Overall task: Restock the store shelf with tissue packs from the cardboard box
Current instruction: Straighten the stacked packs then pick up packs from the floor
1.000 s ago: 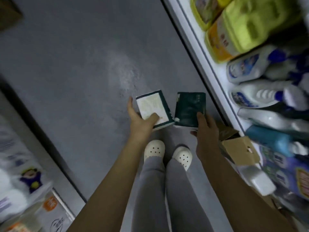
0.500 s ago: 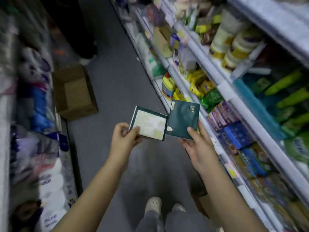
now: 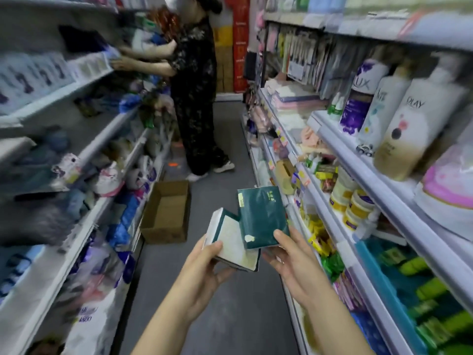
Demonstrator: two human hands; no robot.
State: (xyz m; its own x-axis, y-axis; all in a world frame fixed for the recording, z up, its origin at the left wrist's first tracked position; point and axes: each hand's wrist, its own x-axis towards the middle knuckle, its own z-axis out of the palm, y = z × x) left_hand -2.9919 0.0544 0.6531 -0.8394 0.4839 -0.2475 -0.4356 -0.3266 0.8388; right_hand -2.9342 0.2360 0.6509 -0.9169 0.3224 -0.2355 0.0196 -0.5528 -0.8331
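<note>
Tissue packs, two in number, are held side by side above the aisle floor (image 3: 227, 139), nearer the camera than the open cardboard box (image 3: 166, 213). Left hand (image 3: 204, 267) is clamped on the pale-faced tissue pack (image 3: 231, 243), thumb on its top face, fingers beneath. Right hand (image 3: 289, 260) is clamped on the dark green tissue pack (image 3: 261, 216), thumb pressed at its lower right corner; this pack overlaps the upper right edge of the pale one. The cardboard box stands on the floor against the foot of the left shelf unit (image 3: 84, 226), flaps up. Beyond the box a second person (image 3: 194, 98) stands reaching into the left shelving. Bottles marked LUX (image 3: 362, 96) and OLAY (image 3: 407, 126) stand on the right shelf (image 3: 378, 190).
</note>
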